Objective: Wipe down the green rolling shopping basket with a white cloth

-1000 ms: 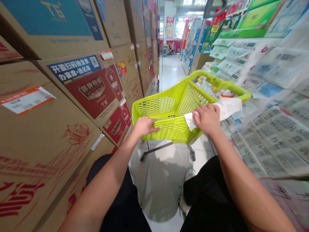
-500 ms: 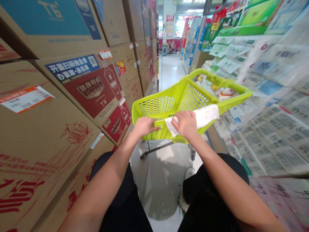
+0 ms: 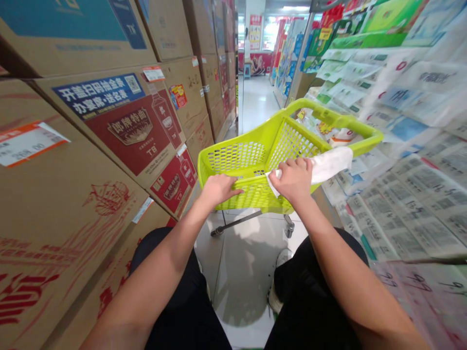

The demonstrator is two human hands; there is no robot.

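Note:
A lime-green shopping cart (image 3: 248,158) with a perforated basket stands crosswise in front of my knees, its handle end to the right. My left hand (image 3: 221,189) grips the near rim of the basket towards the left, thumb outside and fingers over the edge. Farther right along the same rim, my right hand (image 3: 294,177) is closed on a white cloth (image 3: 332,165), pressing it against the rim. The cloth's free end trails to the right over the cart's side. The fingertips of both hands are partly hidden behind the rim.
Stacked cardboard cartons (image 3: 120,131) with price tags line the left side. White packaged goods (image 3: 404,189) fill the sloping display at right. A tiled floor aisle (image 3: 255,104) runs ahead between shelves. Cart wheels (image 3: 217,231) rest on the floor before my feet.
My right hand has slid right along the rim, carrying the white cloth with it. My left hand keeps its grip in nearly the same spot. The view has shifted slightly.

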